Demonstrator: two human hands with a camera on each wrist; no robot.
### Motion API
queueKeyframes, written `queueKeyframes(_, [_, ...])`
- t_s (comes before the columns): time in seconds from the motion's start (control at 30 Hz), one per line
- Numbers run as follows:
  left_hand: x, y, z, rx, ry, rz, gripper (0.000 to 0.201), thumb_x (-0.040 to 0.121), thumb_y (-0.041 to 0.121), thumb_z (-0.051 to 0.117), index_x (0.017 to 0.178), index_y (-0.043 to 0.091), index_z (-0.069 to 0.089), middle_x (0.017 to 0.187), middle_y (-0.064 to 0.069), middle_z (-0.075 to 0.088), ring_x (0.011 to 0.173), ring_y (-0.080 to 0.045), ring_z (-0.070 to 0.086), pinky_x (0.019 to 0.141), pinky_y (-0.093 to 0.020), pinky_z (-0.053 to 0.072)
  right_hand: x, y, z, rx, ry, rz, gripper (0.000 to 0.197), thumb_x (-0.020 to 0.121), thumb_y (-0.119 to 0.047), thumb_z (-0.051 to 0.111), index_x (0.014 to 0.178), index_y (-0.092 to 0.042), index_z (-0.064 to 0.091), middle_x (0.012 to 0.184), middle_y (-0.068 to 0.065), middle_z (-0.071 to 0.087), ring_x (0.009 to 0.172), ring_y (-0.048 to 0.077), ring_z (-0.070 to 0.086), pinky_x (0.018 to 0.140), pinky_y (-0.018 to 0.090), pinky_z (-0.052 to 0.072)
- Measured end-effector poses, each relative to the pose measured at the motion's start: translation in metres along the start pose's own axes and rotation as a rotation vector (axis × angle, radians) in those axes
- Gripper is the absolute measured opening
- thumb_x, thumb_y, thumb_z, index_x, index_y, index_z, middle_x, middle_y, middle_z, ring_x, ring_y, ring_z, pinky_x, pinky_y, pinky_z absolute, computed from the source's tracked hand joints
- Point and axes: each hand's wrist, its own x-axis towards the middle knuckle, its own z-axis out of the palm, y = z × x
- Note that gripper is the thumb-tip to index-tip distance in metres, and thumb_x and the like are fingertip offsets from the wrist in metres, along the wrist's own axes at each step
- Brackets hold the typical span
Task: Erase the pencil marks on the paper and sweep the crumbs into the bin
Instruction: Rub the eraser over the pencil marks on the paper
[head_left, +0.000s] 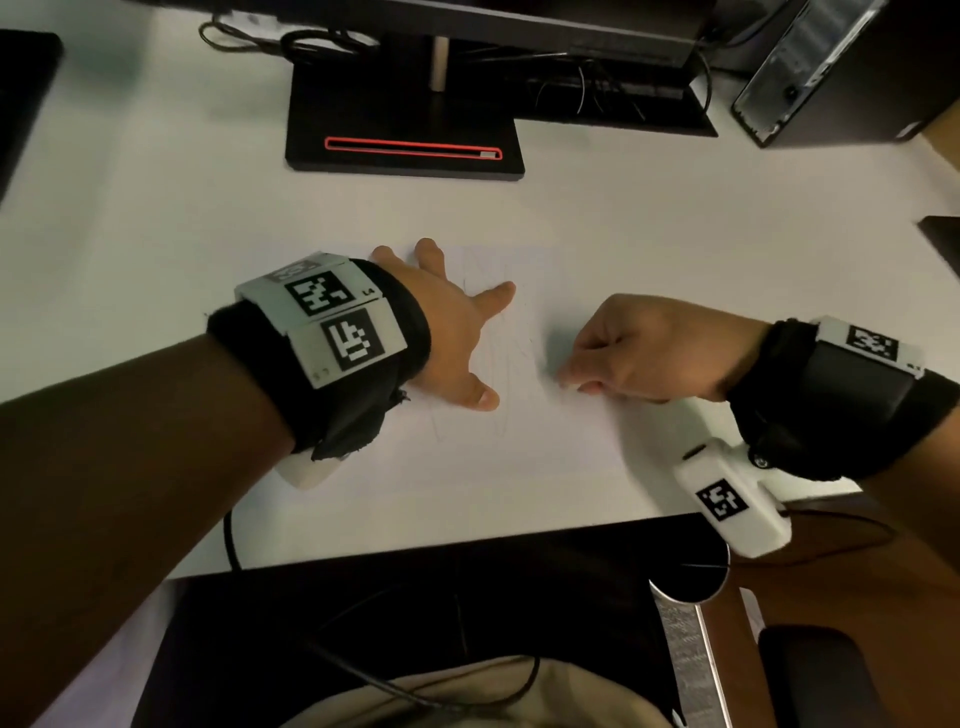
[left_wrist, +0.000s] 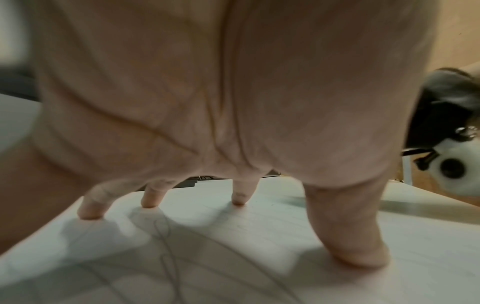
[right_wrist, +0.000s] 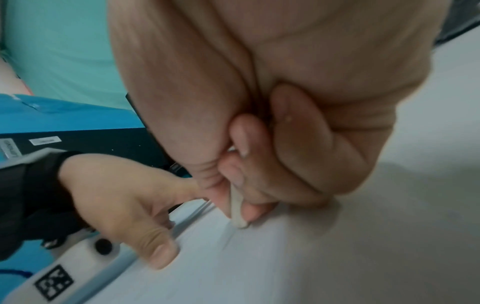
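A white sheet of paper with faint pencil scribbles lies on the white desk. My left hand is spread flat on the paper's left part, fingertips and thumb pressing it down. My right hand is curled to the right of the scribbles and pinches a thin whitish eraser between thumb and fingers. The eraser's tip touches the paper. Pencil lines run under my left palm. No bin is in view.
A black monitor stand with a red-outlined slot sits behind the paper, with cables and a dark computer case at the back right. The desk's front edge runs just below my wrists; a chair armrest is lower right.
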Motion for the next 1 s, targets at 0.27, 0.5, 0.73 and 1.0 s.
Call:
queueKeyframes(0.27, [0.004, -0.001, 0.002, -0.021, 0.017, -0.016, 0.1, 0.086, 0.076, 0.045, 0.151, 0.041, -0.023, 0.159, -0.03, -0.009, 0.143, -0.048, 0.014, 0.106, -0.05, 0.031, -0.007, 0.001, 0.001, -0.018, 0.008, -0.003, 0.044, 0.095, -0.031, 0.065, 0.07, 0.004, 0.056, 0.05, -0.002, 0.04, 0.047, 0.017, 0.034, 0.05, 0.026, 0.035])
queueKeyframes(0.5, [0.006, -0.002, 0.004, -0.027, 0.029, -0.025, 0.102, 0.084, 0.077, 0.048, 0.151, 0.043, -0.02, 0.16, -0.028, -0.008, 0.141, -0.048, 0.018, 0.105, -0.05, 0.033, -0.01, 0.003, 0.002, -0.041, -0.005, -0.013, 0.046, 0.095, -0.034, 0.064, 0.07, 0.004, 0.057, 0.052, 0.0, 0.041, 0.049, 0.018, 0.035, 0.052, 0.028, 0.035])
queueKeyframes(0.73, [0.007, -0.003, 0.004, -0.022, 0.028, -0.034, 0.103, 0.083, 0.078, 0.049, 0.151, 0.044, -0.021, 0.159, -0.027, -0.009, 0.139, -0.049, 0.022, 0.104, -0.051, 0.034, -0.013, 0.003, 0.006, -0.027, -0.026, -0.037, 0.046, 0.096, -0.032, 0.065, 0.072, 0.007, 0.054, 0.056, 0.003, 0.038, 0.05, 0.017, 0.032, 0.051, 0.028, 0.032])
queueKeyframes(1.0, [0.005, -0.002, 0.003, -0.002, 0.023, -0.026, 0.103, 0.083, 0.078, 0.048, 0.151, 0.043, -0.021, 0.159, -0.028, -0.008, 0.14, -0.047, 0.023, 0.105, -0.05, 0.033, -0.009, -0.001, 0.008, 0.0, -0.032, -0.046, 0.041, 0.094, -0.031, 0.065, 0.064, -0.004, 0.057, 0.052, -0.002, 0.042, 0.049, 0.016, 0.036, 0.052, 0.029, 0.036])
